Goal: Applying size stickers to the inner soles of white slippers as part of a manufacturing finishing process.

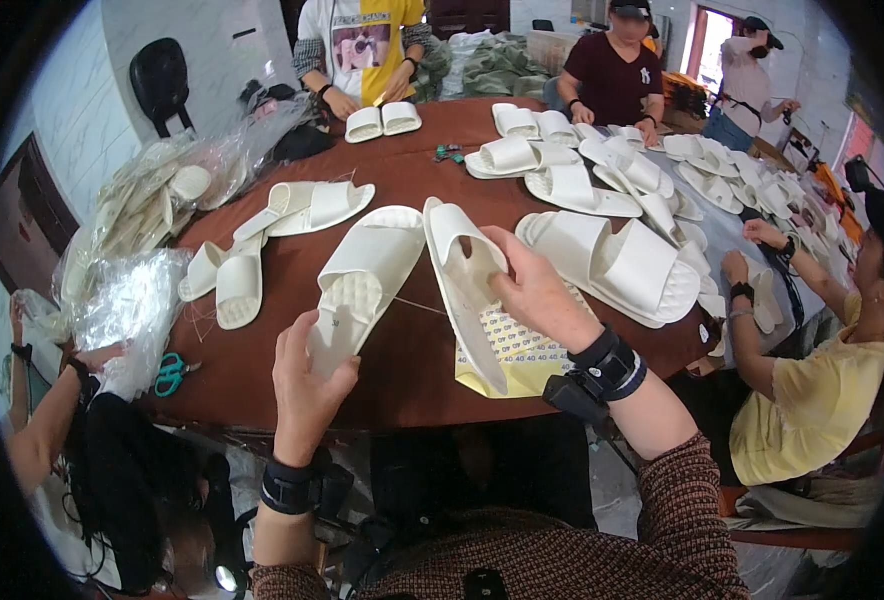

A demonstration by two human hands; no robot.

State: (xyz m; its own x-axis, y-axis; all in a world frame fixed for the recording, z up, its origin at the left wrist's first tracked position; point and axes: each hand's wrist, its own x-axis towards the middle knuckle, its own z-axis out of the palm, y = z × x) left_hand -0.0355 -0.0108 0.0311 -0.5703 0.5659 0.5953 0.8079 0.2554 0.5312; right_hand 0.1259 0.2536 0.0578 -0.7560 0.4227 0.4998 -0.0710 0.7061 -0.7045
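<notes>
A: What carries everything?

B: A round brown table (402, 180), with the person wearing the camera at its near edge and other people seated around the far and right edges.

A: And the biggest things on it?

B: A spread of white slippers (612, 170) crowds the far right part of the table, and clear plastic bags (132, 300) are heaped along the left edge. A yellow printed sheet (522, 355) lies at the near edge, partly under the work.

A: What do the hands hold?

B: Two white open-toe slippers. The left slipper (367, 270) lies sole-up near the near edge, its heel toward the person; the sole shows a dotted, ribbed tread and a broad band across the front. The left hand (307, 385) is closed around that heel, thumb on top.

A: The other one?

B: The right slipper (462, 290) is tipped on its side just right of the first, the two toes almost meeting toward the table's middle. It is plain white, smooth inside, with a thin rim. The right hand (537, 290) grips it at the strap, fingers curled into the opening.

A: Anything small?

B: Turquoise-handled scissors (170, 372) at the near left edge, and black bands on both wrists.
</notes>
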